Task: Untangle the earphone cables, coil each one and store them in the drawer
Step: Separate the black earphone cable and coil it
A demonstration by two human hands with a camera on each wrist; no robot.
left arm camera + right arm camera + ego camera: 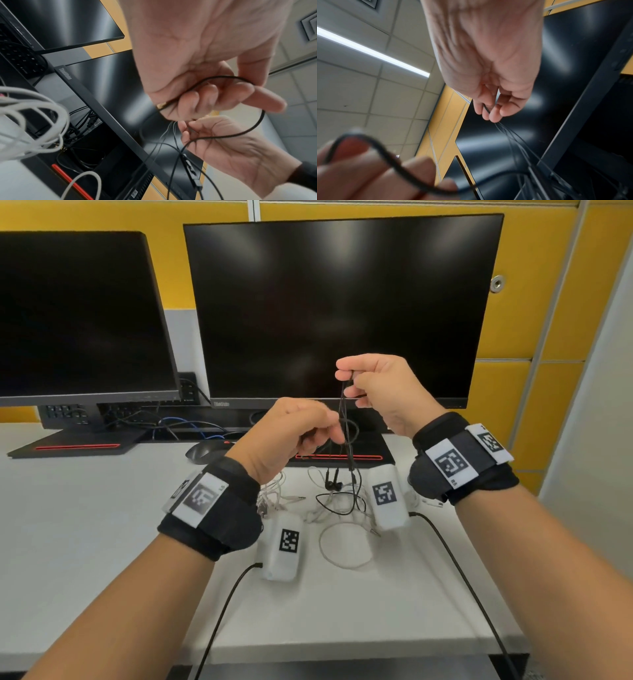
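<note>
Where pinched, thin black cable [343, 419]

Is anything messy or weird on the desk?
Yes: white earphone cables lie in a loose tangle on the desk. The black earphone cable, held up by the left hand and right hand, still dangles into them.

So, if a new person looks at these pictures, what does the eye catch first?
First, the two hands raised before the large dark monitor: the right hand pinches the black earphone cable high, and the left hand grips it lower. Below them, white earphone cables lie tangled on the white desk.
</note>
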